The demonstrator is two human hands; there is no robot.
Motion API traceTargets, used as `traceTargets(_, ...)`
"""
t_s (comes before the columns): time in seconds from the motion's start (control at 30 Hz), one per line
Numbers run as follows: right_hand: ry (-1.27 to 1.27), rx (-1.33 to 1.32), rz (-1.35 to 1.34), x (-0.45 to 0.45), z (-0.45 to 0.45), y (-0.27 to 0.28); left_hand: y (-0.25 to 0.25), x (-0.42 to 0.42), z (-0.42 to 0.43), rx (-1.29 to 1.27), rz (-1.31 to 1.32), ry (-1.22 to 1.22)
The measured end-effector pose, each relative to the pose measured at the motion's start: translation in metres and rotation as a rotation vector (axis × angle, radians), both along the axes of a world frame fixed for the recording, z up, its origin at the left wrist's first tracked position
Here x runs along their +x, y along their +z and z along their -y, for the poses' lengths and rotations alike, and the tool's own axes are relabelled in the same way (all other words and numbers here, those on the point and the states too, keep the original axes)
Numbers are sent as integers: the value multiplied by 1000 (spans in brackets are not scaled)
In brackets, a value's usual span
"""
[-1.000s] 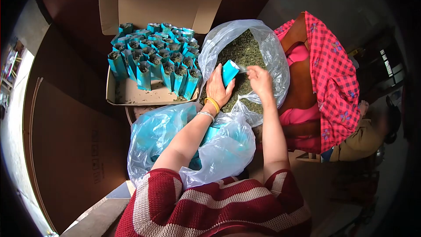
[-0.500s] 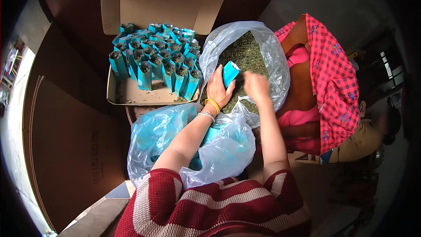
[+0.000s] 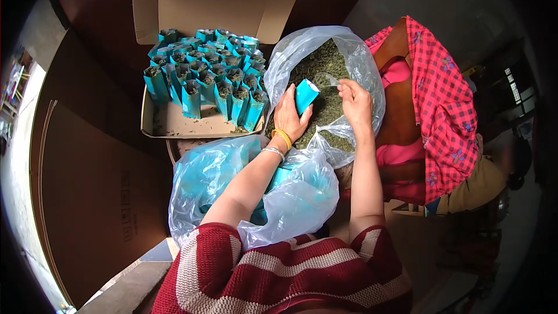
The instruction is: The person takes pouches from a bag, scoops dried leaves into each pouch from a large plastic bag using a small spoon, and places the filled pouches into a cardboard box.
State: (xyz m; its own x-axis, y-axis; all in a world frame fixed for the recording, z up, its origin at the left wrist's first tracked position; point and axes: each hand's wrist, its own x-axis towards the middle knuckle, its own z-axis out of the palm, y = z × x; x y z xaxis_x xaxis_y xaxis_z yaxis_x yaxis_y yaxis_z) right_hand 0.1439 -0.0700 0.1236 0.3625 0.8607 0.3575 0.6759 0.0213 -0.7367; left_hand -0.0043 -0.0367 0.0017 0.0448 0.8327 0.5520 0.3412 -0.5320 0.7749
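My left hand (image 3: 289, 117) is wrapped round a small blue packet (image 3: 306, 95), whose silvery open end points up and to the right. To its right, my right hand (image 3: 354, 100) pinches the end of a small clear scoop (image 3: 329, 79), held over dried green leaf material (image 3: 321, 63). The leaf material lies inside a large clear plastic bag (image 3: 369, 81). Left of my hands, several filled blue packets (image 3: 190, 100) stand upright, tops open, in an open cardboard box (image 3: 203, 130).
A clear plastic bag of blue packets (image 3: 215, 168) lies below the box. On the right a red checked cloth (image 3: 442, 104) hangs over a wooden chair (image 3: 400, 110). Behind it, a person (image 3: 482, 180) is partly visible. A large brown carton (image 3: 99, 186) stands at the left.
My right hand has moved back from the packet's opening to the right, and the clear scoop now shows over the leaves. My left hand and its packet have barely moved.
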Motion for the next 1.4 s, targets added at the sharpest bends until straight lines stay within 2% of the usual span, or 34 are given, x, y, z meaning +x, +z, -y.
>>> traceTargets(0.1, 78, -52, 308, -23, 12, 14, -2, 2, -1, 37, 2, -2)
traceTargets(0.13, 78, -51, 308, -27, 14, 15, -3, 2, -1, 70, -8, 8)
traceTargets(0.23, 275, -15, 656, -36, 22, 16, -4, -1, -1, 113, -8, 23)
traceTargets(0.37, 378, 138, 730, -49, 45, 34, 4, -3, 2, 132, 16, -12)
traceTargets(0.5, 404, 108, 855, -52, 57, 26, 13, -7, 0, 95, 11, -108)
traceTargets(0.7, 399, 159, 807, -49, 59, 35, 25, -19, 3, 12, 15, -149)
traceTargets(0.8, 379, 170, 838, -50, 58, 32, 10, -22, -2, 59, -52, -128)
traceTargets(0.93, 486, 201, 818, -63, 51, 23, 15, -24, 2, 44, -87, -69)
traceTargets(1.0, 387, 270, 768, -54, 52, 33, 20, -25, 6, 19, -94, -48)
traceTargets(1.1, 252, 295, 684, -40, 56, 53, 46, -23, 11, -261, 31, -117)
traceTargets(1.17, 86, 282, 558, -32, 58, 60, 47, -23, 9, -253, 16, -143)
traceTargets(1.2, 81, 282, 558, -29, 55, 57, 46, -23, 8, -246, 4, -164)
traceTargets(1.3, -6, -66, 621, -17, 39, 21, 40, -20, 9, -219, -21, -160)
traceTargets(1.33, -9, -64, 617, -14, 31, 2, 36, -20, 9, -199, -33, -133)
traceTargets(1.4, 67, -271, 708, -17, 13, -36, 34, -20, 12, -175, -50, -105)
